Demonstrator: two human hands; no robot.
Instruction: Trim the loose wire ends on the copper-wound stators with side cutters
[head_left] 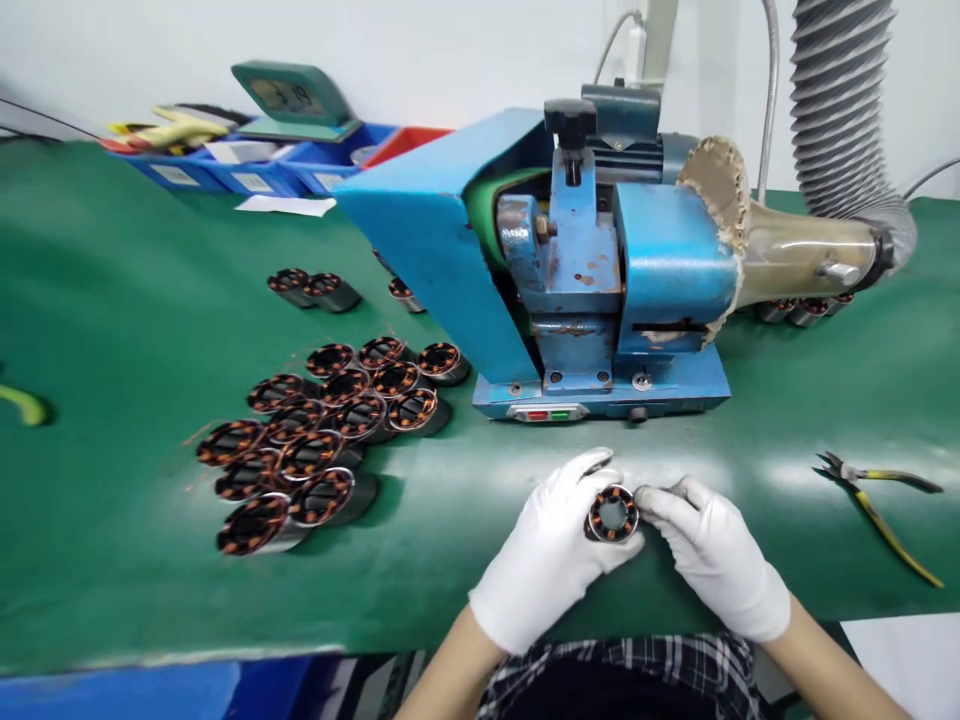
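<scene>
Stator (594, 515) with copper windings round its bore, held near the front edge of the green surface (450, 590), open end facing up. Left hand (544, 550), white-gloved, curled round the stator's left side, digits along far and near sides. Right hand (712, 555), gloved alike, narrow, fingertips drawn together at the stator's right rim; impossible to tell whether pinching anything thin there.

Beyond both hands, blue machine (577, 270) with red and green buttons (549, 414) low on the front; at its right end, grey corrugated hose (844, 110), rising past the back edge. To the left, tight cluster of similar stators (342, 457), open ends up, some with stray wire ends; farther back, pair of stators (337, 293), side by side. Well right of the hands, cutting pliers (850, 475), yellow handles splayed toward the front edge. Along the back edge, toward its left corner, row of blue bins (255, 180), with green display box (300, 95) above.
</scene>
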